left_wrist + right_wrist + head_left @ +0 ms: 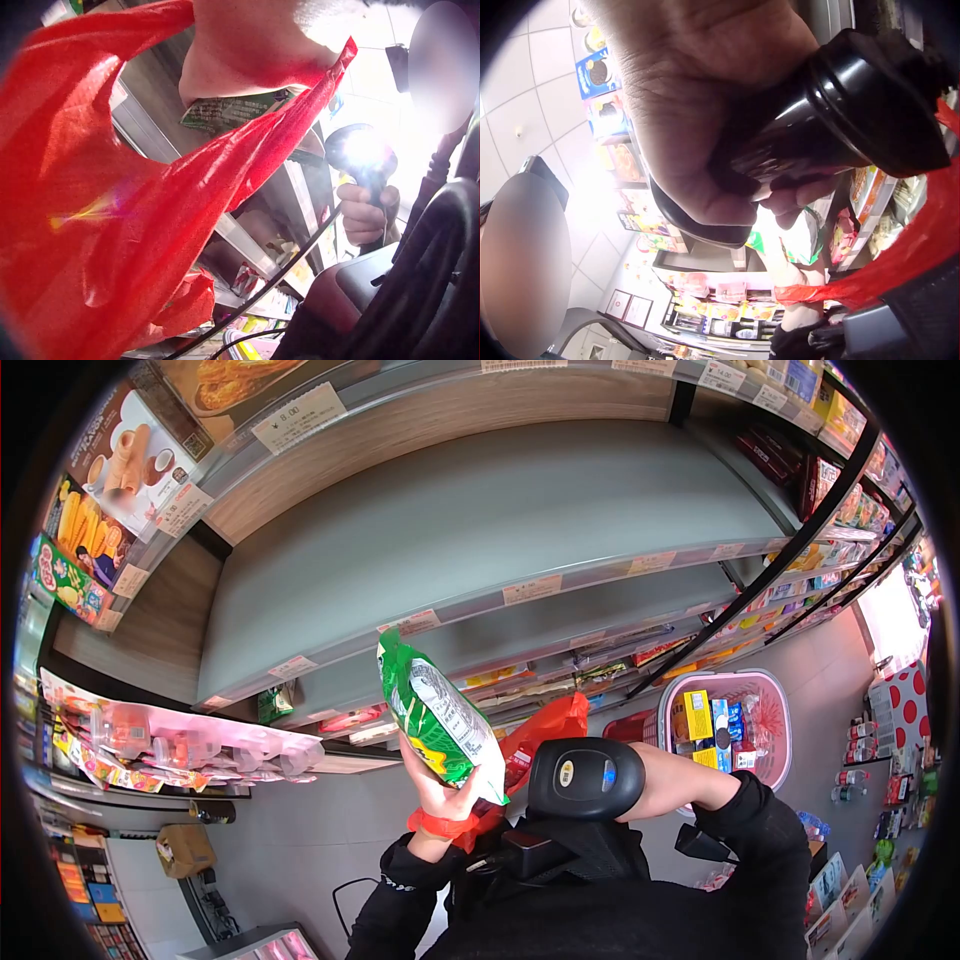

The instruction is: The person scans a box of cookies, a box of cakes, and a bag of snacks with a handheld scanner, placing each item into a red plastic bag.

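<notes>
In the head view my left hand point(440, 795) holds a green and silver snack bag point(435, 715) upright, its printed back showing. A red plastic bag point(545, 735) hangs from the left wrist by its handle; it fills much of the left wrist view point(97, 225). My right hand point(697, 127) grips the handle of a black barcode scanner point(802, 120), fingers curled round it. From above, the scanner's head point(585, 780) hides most of that hand. Scanner and snack bag are apart, the scanner to the right. In the left wrist view the scanner's light shines.
Grey shelves point(480, 520) with price tags stretch ahead, packets on the lower levels. A pink basket point(780, 755) with boxes and packets stands on the floor at right. Hanging packs point(200, 745) are at left. A cardboard box point(185, 850) sits at lower left.
</notes>
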The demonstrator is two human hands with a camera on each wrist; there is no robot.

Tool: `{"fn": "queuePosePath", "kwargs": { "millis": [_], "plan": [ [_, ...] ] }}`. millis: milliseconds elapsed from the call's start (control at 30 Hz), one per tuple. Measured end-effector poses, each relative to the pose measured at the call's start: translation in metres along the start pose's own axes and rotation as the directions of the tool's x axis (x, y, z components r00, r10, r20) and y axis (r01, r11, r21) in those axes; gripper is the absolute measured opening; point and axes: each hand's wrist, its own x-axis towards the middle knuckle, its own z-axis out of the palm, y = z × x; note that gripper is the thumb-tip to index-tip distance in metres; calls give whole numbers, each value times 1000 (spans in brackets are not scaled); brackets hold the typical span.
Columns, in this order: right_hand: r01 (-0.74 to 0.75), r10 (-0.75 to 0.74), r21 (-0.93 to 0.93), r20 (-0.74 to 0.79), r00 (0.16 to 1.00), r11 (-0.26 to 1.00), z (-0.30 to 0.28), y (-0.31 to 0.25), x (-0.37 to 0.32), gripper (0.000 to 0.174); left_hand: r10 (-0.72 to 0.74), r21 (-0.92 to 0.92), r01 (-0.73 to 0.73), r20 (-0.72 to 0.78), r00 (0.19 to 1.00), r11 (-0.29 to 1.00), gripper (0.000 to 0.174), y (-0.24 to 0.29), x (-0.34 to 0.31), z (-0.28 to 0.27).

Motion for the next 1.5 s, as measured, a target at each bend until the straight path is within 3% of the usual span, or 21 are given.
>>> {"fn": "queuePosePath", "kwargs": {
  "millis": [167,233,367,433,467,500,567,633,667,700,767,800,933,1067,1100,1167,1200,1300,1367,1433,1500],
  "plan": [
    [-54,55,61,-13,998,997,-2,-2,-2,39,15,25,-16,8,1000,1000,97,4,1,-1],
    [-82,83,92,-2,997,992,-5,-4,-2,40,-92,15,92,71,993,996,98,22,3,2],
    [-17,20,29,-120,993,999,-13,-5,-2,51,-60,-52,75,245,968,996,97,31,8,2],
    [85,-73,62,-179,981,994,-14,-6,-2,58,-71,1,76,360,930,997,96,38,12,1],
    [156,-150,60,-94,984,986,-17,2,1,64,-82,-29,101,380,921,994,96,37,12,3],
    [157,-151,61,-95,984,986,-16,-2,5,64,-94,-58,127,403,911,990,95,36,11,5],
    [333,-315,163,-128,940,929,-7,-13,19,62,-132,-92,194,455,881,977,92,37,13,9],
    [335,-329,145,-67,942,931,0,-9,29,57,-128,-44,172,497,858,984,93,41,16,13],
    [335,-328,135,-73,942,932,1,-13,32,53,-177,-132,278,504,845,951,93,32,11,13],
    [335,-327,136,-79,942,932,3,-11,36,53,-178,-131,280,508,843,951,93,31,12,13],
    [386,-383,0,-142,913,922,6,-5,44,52,-94,-15,128,597,797,992,90,30,16,9],
    [337,-338,-28,-123,933,941,5,-6,47,59,-226,13,276,613,757,961,88,32,16,6],
    [339,-319,69,-207,925,938,6,1,56,79,-201,-40,284,614,763,958,83,44,14,9],
    [277,-228,160,-268,936,947,5,6,56,73,-264,-43,393,673,691,919,78,42,14,8],
    [279,-231,158,-268,935,947,2,4,52,73,-262,-43,390,673,692,920,78,42,14,7],
    [70,-41,131,-212,976,989,-6,-2,38,63,-241,-104,388,630,738,916,78,41,11,6],
    [100,-69,89,-294,953,991,-7,0,28,57,-231,-113,373,612,757,921,77,36,11,3],
    [210,-207,-14,-250,946,978,-14,-8,1,57,-225,-134,326,487,844,936,83,28,8,-1],
    [104,-100,28,-110,989,994,-13,-11,-10,56,-221,-101,298,460,860,949,85,23,5,-3],
    [72,-74,-39,-68,995,997,-5,-6,-13,44,-136,-112,183,340,931,977,87,20,1,2],
    [38,-38,-9,-81,996,999,4,0,-15,38,-121,-64,151,342,932,986,90,16,-2,4]
  ]
}}
